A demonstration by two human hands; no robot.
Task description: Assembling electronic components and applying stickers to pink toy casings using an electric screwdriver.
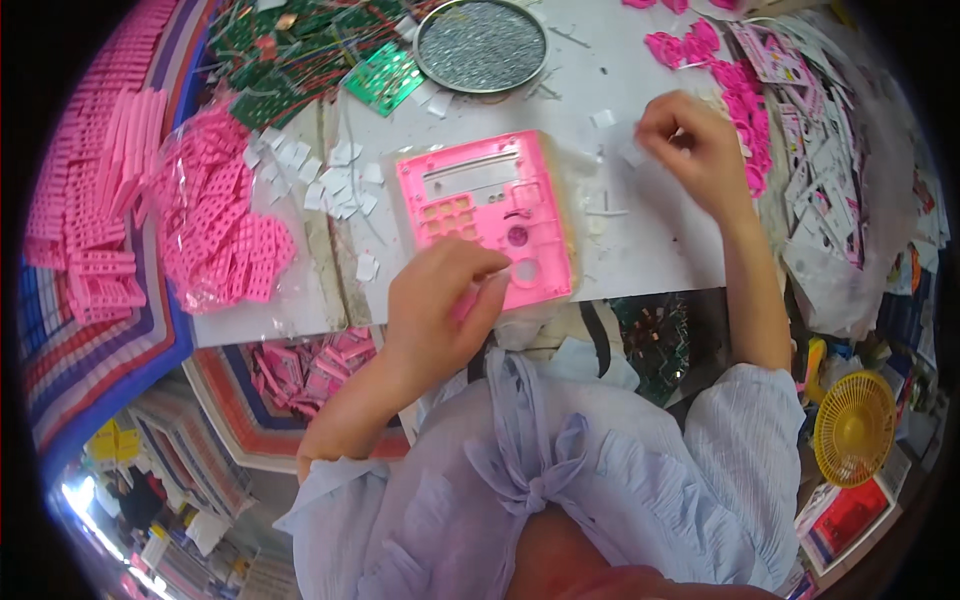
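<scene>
A pink plastic casing [547,190] lies face down on a pale pad at the middle of the table. It has a long slot, a grid of key holes and round openings. My left hand [440,300] rests over its lower left part, thumb and forefinger drawn together beside a round opening. Whatever is between those fingertips is hidden. To the right, my right hand [695,150] is raised above the white table [655,240], its fingers curled into a pinch. I cannot make out what it holds. Small bright pink parts [740,110] lie just beyond it.
A round tray of small metal screws [480,45] stands at the back, next to green circuit boards [385,80] with wires. White square pieces [345,185] and a bag of pink keypads [215,220] lie left. Printed sheets [815,170] pile up right, above a yellow fan [855,428].
</scene>
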